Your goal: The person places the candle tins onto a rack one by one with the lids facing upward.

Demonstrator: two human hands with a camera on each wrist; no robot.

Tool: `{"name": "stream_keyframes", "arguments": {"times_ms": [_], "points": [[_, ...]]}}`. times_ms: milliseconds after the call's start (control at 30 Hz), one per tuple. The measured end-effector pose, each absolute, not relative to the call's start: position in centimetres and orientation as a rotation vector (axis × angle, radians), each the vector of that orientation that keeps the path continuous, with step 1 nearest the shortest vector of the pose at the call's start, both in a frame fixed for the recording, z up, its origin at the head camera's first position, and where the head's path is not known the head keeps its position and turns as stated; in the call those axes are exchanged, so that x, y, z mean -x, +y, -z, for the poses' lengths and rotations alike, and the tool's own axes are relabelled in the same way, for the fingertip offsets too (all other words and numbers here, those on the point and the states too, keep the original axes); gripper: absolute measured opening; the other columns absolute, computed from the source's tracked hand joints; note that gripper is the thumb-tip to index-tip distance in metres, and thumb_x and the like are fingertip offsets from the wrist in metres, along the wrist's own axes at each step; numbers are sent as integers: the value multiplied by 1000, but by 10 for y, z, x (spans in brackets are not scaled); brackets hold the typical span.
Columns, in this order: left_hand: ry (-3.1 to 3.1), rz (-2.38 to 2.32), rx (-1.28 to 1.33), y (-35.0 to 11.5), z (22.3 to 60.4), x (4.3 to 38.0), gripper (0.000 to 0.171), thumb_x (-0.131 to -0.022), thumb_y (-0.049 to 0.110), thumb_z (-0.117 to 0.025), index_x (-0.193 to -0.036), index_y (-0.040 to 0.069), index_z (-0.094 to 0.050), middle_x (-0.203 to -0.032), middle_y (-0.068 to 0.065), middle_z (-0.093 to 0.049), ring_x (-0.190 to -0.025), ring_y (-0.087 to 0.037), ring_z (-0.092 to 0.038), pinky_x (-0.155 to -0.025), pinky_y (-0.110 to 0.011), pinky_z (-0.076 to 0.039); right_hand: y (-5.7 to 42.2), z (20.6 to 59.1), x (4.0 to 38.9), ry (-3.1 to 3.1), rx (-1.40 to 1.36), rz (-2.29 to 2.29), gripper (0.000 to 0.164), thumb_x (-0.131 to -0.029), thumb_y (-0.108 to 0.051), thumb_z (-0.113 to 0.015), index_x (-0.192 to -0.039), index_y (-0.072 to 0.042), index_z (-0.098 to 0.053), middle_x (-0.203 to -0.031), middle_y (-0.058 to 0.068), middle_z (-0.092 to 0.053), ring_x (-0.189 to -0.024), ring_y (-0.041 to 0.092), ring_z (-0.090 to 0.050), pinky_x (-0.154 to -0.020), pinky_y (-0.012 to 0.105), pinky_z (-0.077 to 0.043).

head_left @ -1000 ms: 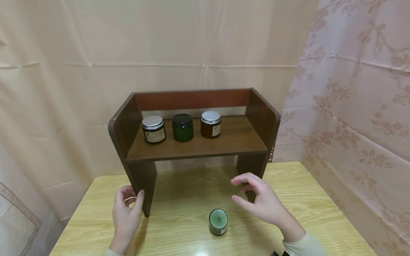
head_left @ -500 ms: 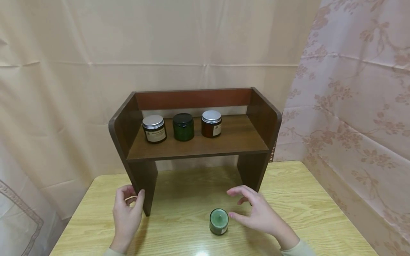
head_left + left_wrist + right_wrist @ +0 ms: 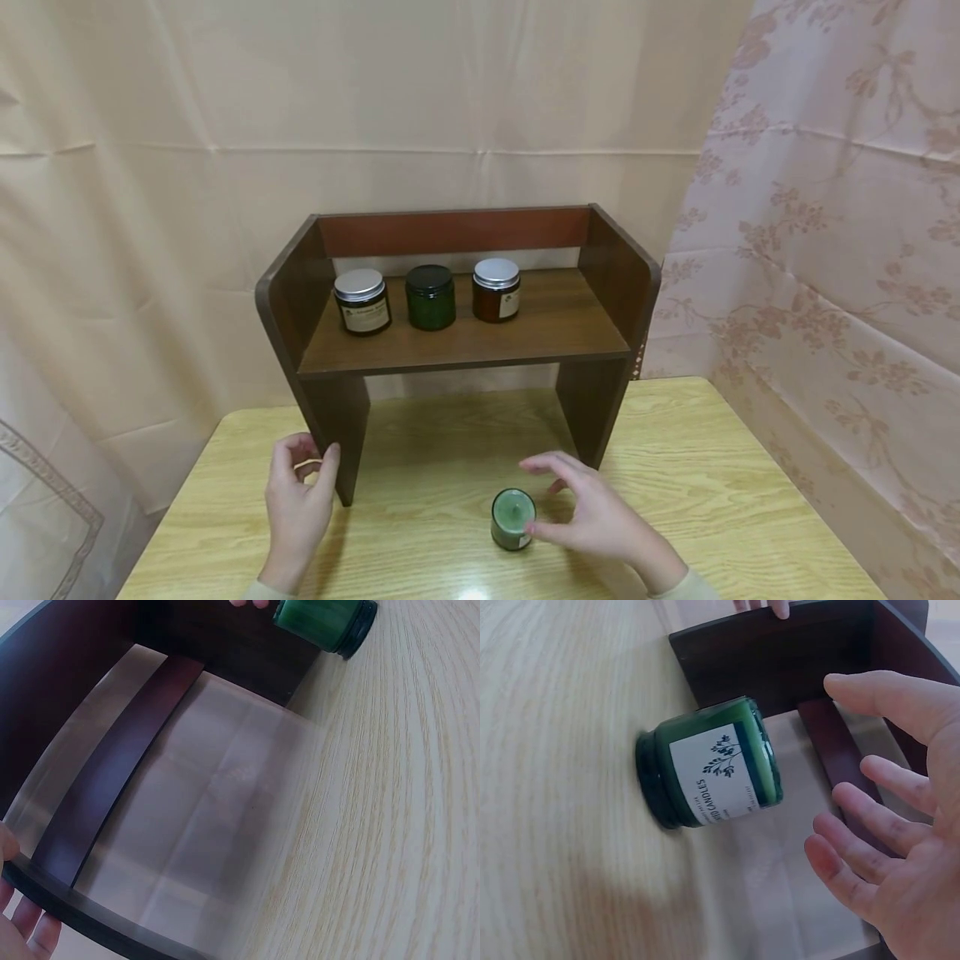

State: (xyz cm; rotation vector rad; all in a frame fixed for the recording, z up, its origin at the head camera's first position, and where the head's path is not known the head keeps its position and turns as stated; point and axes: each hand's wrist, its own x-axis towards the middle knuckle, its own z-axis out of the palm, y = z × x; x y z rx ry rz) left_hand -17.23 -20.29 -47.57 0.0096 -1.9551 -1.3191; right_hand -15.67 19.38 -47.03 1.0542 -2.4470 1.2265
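A green glass candle [image 3: 512, 518] stands upright on the table, its wax top open to view. In the right wrist view the candle [image 3: 712, 761] shows a white label with a leafy sprig. My right hand [image 3: 592, 515] is just right of the candle, fingers spread and loosely bent, with the thumb overlapping the glass rim in the head view; a gap shows between the hand and the candle in the right wrist view. My left hand [image 3: 298, 508] holds the front edge of the left side panel [image 3: 341, 433] of a dark brown wooden shelf [image 3: 558, 321], thumb inside, fingers outside.
On the shelf board stand a dark jar [image 3: 363, 308] with a silver lid, a green jar [image 3: 431, 302] with a black lid and an amber jar [image 3: 495, 296] with a silver lid. Cloth curtains [image 3: 480, 100] hang behind the light wooden table [image 3: 675, 467].
My right hand has come down and to the left, closer to the candle. My left hand stays on the side panel. The candle and jars have not moved.
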Motion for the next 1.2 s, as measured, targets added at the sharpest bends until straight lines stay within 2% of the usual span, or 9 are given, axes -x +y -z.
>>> {"name": "stream_keyframes", "arguments": {"times_ms": [133,367,500,633,800,867,1200], "points": [[-1950,1317,-10,-204,477,173,28,-95,-9,-78,-116,-8,-59,-100,-7,-64,-91,-2,-58,-78,-5,-50,193,476,157,-2485,-1053,-1222,75,-82,-22,-99,-147,-20,-61,-142,-3,-66,-122,19,-67,-91,39,-64],[-1940,1322,-9,-203,478,174,28,-95,-10,-78,-115,-9,-59,-100,-6,-63,-91,-2,-59,-78,-5,-51,191,486,156,-2624,-987,-1316,74,-85,-36,-97,-149,-28,-59,-145,-9,-63,-124,30,-67,-97,42,-63],[-1943,1317,-13,-203,478,174,28,-95,-10,-78,-115,-9,-59,-100,-4,-63,-91,-1,-59,-78,-5,-51,188,490,158,-2631,-999,-1349,72,-87,-34,-96,-148,-26,-59,-144,-1,-65,-127,32,-65,-100,41,-62],[-1942,1318,-15,-203,478,174,27,-95,-10,-78,-114,-9,-59,-99,-3,-62,-91,-1,-59,-78,-5,-51,186,495,159,-2616,-1010,-1328,70,-88,-34,-95,-147,-25,-60,-140,5,-68,-121,25,-68,-99,42,-62],[-1940,1312,-18,-204,480,175,28,-94,-11,-78,-115,-9,-59,-99,-2,-61,-90,-1,-58,-78,-5,-51,182,499,159,-2667,-977,-1257,71,-87,-39,-95,-148,-30,-59,-135,-9,-67,-116,12,-67,-101,44,-59],[-1942,1305,-16,-204,481,175,28,-94,-12,-78,-115,-9,-59,-99,-1,-61,-90,0,-58,-78,-4,-51,181,499,159,-2686,-970,-1247,72,-87,-40,-95,-148,-31,-59,-135,-13,-67,-117,11,-66,-102,44,-58],[-1945,1311,-20,-204,480,175,28,-94,-11,-78,-115,-9,-59,-100,-3,-62,-91,-1,-58,-77,-5,-50,179,501,157,-2740,-955,-1203,74,-86,-45,-95,-148,-32,-58,-141,-9,-66,-127,16,-63,-107,46,-55]]}}
